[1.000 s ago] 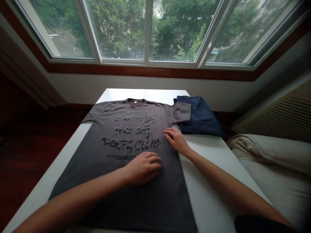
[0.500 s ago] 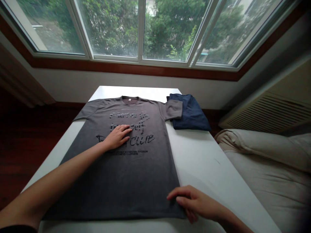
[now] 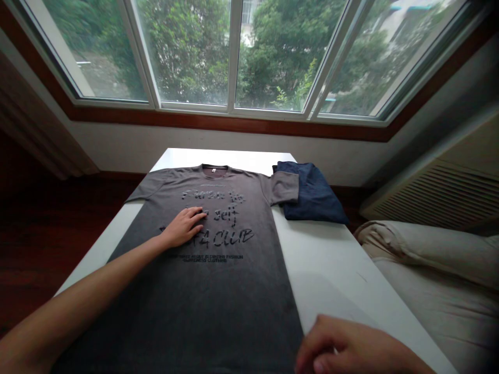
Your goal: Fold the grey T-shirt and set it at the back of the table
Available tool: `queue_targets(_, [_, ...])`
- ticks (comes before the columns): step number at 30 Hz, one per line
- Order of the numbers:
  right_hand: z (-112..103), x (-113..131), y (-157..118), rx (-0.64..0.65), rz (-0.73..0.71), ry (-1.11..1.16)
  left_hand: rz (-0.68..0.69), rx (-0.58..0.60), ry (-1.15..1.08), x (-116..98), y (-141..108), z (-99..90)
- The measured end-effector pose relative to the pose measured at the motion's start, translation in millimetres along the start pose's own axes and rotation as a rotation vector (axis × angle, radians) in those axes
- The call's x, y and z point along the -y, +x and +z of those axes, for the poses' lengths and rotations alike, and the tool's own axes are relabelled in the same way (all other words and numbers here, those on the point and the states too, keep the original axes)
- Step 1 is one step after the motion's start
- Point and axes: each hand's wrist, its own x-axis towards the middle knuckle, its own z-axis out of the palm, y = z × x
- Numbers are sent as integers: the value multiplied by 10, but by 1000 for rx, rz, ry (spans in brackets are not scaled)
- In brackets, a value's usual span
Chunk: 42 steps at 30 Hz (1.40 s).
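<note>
A dark grey T-shirt [image 3: 218, 296] with black lettering lies spread flat, front up, its collar toward the window. My left hand [image 3: 184, 227] rests on the printed chest, fingers apart, holding nothing. At the bottom edge of the view, my right hand [image 3: 343, 345] is by the shirt's lower right side, its fingers curled down. Its fingertips are partly cut off, so whether it grips cloth is hidden. The shirt's right sleeve overlaps a folded navy garment [image 3: 315, 195].
The white table [image 3: 331, 259] stands below a wide window [image 3: 195, 111]. On the right are a beige cushioned seat [image 3: 436, 291] and a slatted panel [image 3: 440, 192]. A curtain [image 3: 42, 119] hangs at the left above the dark red floor.
The view has tilted up slightly, so the shirt sits lower. My left hand has slid a little left across the print. My right hand is nearer the bottom edge, with its fingers more curled.
</note>
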Motion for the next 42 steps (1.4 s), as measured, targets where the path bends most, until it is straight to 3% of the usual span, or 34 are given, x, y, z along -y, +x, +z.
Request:
queue_targets(3, [-496,291,490,-404,-209,-237,-16,-34,12,122,220,11])
queue_targets(6, [-1204,424,1313,-701,-357,-439,-91,-69,51,200,531,85])
queue_targets(9, [-1969,482,2188,-966,-215,-668,-173,-96,83,206,846,226])
queue_targets(13, [-2799,591,3021,-1053,-8,-933,-171,-98,108,293,1269,384])
queue_targets(18, [-3465,718,3544,-1058,54,-986,-286,-116,125,795,1882,422])
queue_targets(22, [-3755,635,3755,-1005,141,-934,-382,-54,110,1354,2262,441])
queue_targets(25, [-3886,488,3751,-984,162,-941,-474,6,119,1776,2343,429])
queue_targets(28, [-3980,336,3593,-1005,184,-946,-537,14,173,2176,2226,363])
queue_targets(32, [-4036,164,3306,-1019,223,-949,-625,6,239,2614,1869,243])
queue_targets(37, [-4014,30,3127,-1043,257,-964,-660,10,273,2897,1355,156])
queue_targets(42, [-4008,115,3089,-1029,303,-981,-701,0,259,2792,968,16])
